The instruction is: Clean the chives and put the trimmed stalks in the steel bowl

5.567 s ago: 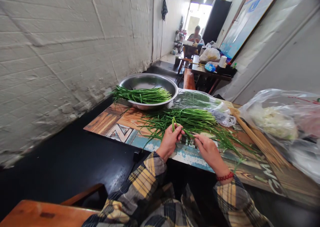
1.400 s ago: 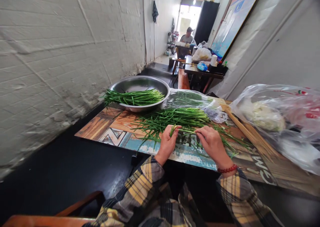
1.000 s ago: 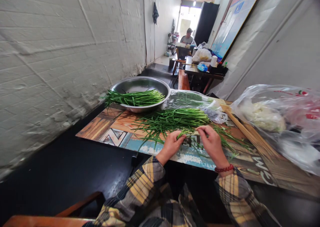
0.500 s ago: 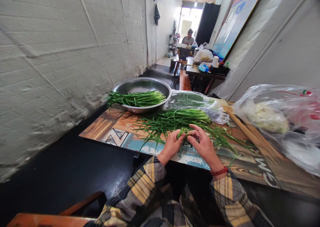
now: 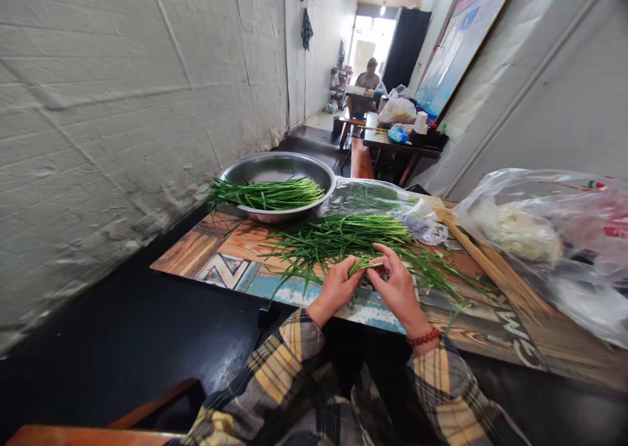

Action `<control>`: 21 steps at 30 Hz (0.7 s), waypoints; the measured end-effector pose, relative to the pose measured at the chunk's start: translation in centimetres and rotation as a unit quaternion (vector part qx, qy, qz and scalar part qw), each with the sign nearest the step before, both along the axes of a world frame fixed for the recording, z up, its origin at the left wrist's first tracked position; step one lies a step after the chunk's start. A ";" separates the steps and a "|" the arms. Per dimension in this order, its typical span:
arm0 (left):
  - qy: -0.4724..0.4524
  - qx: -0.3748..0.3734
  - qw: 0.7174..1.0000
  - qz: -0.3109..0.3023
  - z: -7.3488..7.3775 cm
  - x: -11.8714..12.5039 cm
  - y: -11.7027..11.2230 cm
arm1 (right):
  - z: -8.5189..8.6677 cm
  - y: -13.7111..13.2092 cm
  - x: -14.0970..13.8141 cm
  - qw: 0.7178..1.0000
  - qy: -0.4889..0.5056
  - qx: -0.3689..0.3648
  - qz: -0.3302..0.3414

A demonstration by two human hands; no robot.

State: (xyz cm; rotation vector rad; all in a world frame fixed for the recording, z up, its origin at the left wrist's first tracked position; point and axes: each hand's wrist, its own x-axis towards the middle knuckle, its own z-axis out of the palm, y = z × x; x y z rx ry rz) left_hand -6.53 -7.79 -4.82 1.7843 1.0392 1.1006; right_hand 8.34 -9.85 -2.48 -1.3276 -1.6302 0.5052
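My left hand [image 5: 339, 285] is closed around a small bunch of garlic chives [image 5: 362, 263], whose pale stem ends point right. At those ends, my right hand [image 5: 394, 281] has thumb and fingers bent close together on the stems; the exact pinch is partly hidden. Just beyond both hands lies a loose pile of chives [image 5: 343, 235] on the patterned wooden table [image 5: 294, 293]. More chives [image 5: 279, 194] rest in a wide steel basin [image 5: 328, 194] at the back left, their leaves hanging over its left rim.
A clear plastic bag [image 5: 373, 194] with greens lies behind the pile. Wooden skewers [image 5: 490, 266] stretch along the right side, beside a plastic bag [image 5: 524, 230] holding something pale. Loose trimmings [image 5: 441, 273] lie right of my hands. Farther back, a person [image 5: 367, 76] sits at another table [image 5: 397, 140].
My right hand has shifted slightly at the stem ends, and the pale ends show more between my hands. The left hand keeps its hold on the chives.
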 end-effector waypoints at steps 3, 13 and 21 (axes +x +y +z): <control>0.010 0.006 1.000 0.024 -0.2 0.1 0.0 | -0.2 0.1 -0.6 0.999 -0.042 0.030 -0.008; 0.015 0.007 0.998 0.053 -0.1 -0.2 0.0 | 0.9 1.9 4.6 0.967 -0.135 0.150 -0.159; -0.008 0.005 0.999 0.037 -0.3 -0.1 0.0 | 2.9 0.3 4.0 0.941 -0.284 0.184 -0.008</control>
